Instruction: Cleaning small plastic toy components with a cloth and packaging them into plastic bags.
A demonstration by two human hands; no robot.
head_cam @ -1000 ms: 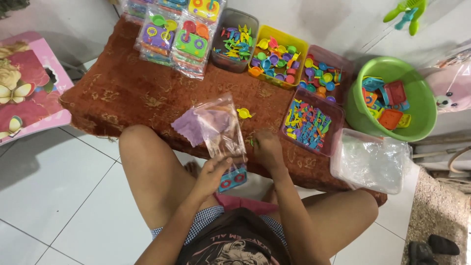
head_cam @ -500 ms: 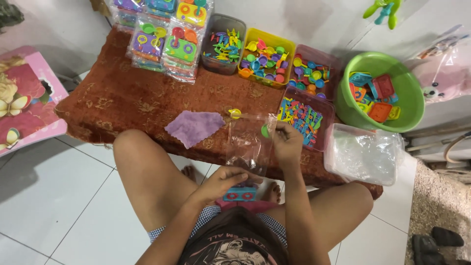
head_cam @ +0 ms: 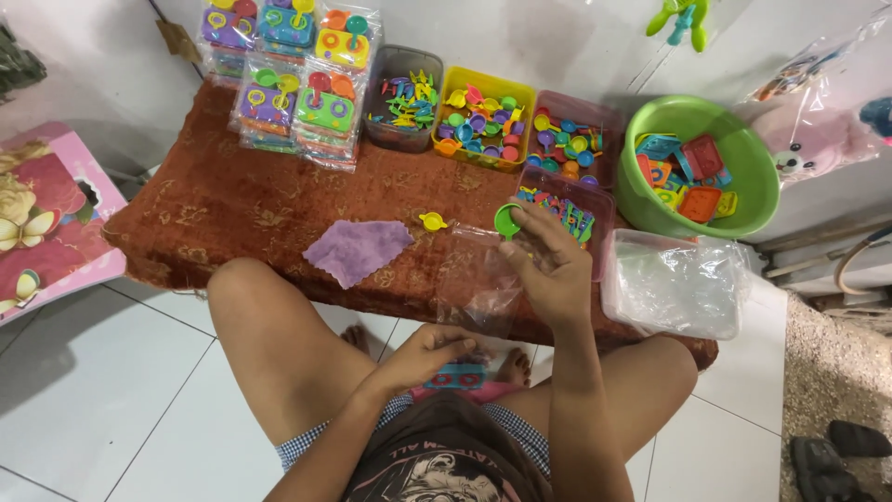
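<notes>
Rust-brown cushion (head_cam: 232, 200) on white tiles; right hand (head_cam: 548, 265) pinching green cup (head_cam: 506, 221), left hand (head_cam: 432, 353) gripping clear bag (head_cam: 478, 284).

Cloth (head_cam: 358, 251) left of bag (head_cam: 478, 279)

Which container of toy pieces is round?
The green bowl at the far right, holding flat red, orange and blue pieces; the other tubs are rectangular.

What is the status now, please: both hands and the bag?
Left hand pinches clear plastic bag at its bottom edge. Right hand holds small green toy cup at bag mouth. Nothing blocks.
</notes>
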